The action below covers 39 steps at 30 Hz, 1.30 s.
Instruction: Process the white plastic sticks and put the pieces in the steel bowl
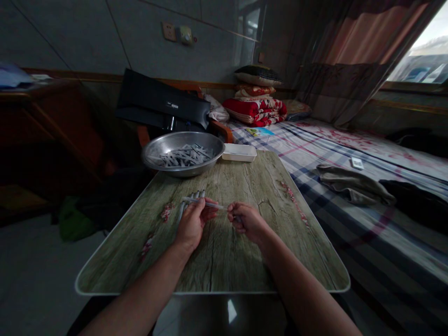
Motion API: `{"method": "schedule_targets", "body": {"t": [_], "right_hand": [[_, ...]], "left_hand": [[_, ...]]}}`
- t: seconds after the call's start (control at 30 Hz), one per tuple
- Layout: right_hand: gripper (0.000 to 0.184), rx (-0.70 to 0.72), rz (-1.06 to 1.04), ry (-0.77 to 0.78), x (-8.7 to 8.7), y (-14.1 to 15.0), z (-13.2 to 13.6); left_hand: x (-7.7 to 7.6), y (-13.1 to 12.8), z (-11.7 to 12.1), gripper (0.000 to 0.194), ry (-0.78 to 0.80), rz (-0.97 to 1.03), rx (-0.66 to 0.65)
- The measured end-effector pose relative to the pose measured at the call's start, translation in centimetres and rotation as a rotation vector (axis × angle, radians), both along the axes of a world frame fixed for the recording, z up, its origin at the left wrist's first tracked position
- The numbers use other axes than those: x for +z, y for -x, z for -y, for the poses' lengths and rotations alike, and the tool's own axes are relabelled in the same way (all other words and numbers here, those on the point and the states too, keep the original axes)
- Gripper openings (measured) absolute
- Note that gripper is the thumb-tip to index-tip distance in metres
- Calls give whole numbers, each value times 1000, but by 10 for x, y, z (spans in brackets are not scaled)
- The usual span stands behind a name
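Observation:
My left hand (193, 222) grips a slim translucent plastic tube (213, 205) between thumb and fingers, holding it nearly level above the table. The tube's right end reaches the curled fingers of my right hand (245, 218). That hand is closed, and a bit of something greyish shows in it, too small to name. Just behind my left hand, several similar slim tubes (198, 193) lie side by side on the table, partly hidden by it. A wide metal basin (150, 161) at the table's far left holds a heap of white and dark slim pieces (185, 155).
A white plastic tray (241, 153) stands beside the basin. The wood-patterned table (241, 266) has a pale rim. A bed (315, 140) with folded bedding (257, 111) runs along the right. A dark monitor (161, 102), seen from behind, stands past the basin.

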State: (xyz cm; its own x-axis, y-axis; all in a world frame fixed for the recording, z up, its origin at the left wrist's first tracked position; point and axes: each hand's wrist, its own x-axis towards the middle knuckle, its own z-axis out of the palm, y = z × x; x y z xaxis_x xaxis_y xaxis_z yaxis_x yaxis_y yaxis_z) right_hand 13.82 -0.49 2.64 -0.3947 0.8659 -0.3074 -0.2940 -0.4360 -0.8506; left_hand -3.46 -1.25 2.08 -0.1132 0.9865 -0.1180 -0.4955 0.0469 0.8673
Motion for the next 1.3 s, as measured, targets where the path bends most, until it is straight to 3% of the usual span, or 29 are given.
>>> {"method": "schedule_targets", "body": {"t": [0.13, 0.23, 0.4, 0.53, 0.63, 0.73, 0.83, 0.93, 1.0, 1.07, 1.1, 1.2, 1.3], "right_hand": [[26, 67, 54, -56, 0, 3, 3], [28, 52, 40, -50, -2, 2, 3], [20, -148, -118, 119, -7, -9, -9], [22, -341, -145, 187, -8, -15, -17], [22, -320, -140, 94, -5, -10, -13], [20, -198, -4, -57, -4, 2, -3], [19, -6, 212, -251, -5, 12, 6], [10, 180, 279, -269, -7, 14, 9], [10, 143, 262, -193, -9, 11, 7], [13, 1, 238, -162, -10, 7, 3], [14, -73, 240, -181, -11, 6, 2], [14, -224, 339, -376, -13, 5, -1], [15, -262, 477, -580, -15, 10, 0]], "left_hand": [[0, -3, 3, 28, -18, -62, -19], [-3, 0, -2, 25, -41, 63, 71], [-6, 17, -17, 19, 100, 363, 285], [-6, 17, -19, 15, 148, 421, 327], [-4, 6, -11, 4, 142, 366, 143], [-1, -7, 0, 14, 147, 282, -83], [0, -14, 4, 8, 175, 281, -159], [-3, -12, 2, 14, 202, 301, -159], [-6, -9, 0, 11, 240, 322, -187], [-9, -5, -1, 5, 322, 330, -229], [-10, -5, -1, 13, 366, 330, -261], [-14, -6, 2, 30, 427, 356, -414], [-15, -10, 6, 30, 407, 406, -563]]}}
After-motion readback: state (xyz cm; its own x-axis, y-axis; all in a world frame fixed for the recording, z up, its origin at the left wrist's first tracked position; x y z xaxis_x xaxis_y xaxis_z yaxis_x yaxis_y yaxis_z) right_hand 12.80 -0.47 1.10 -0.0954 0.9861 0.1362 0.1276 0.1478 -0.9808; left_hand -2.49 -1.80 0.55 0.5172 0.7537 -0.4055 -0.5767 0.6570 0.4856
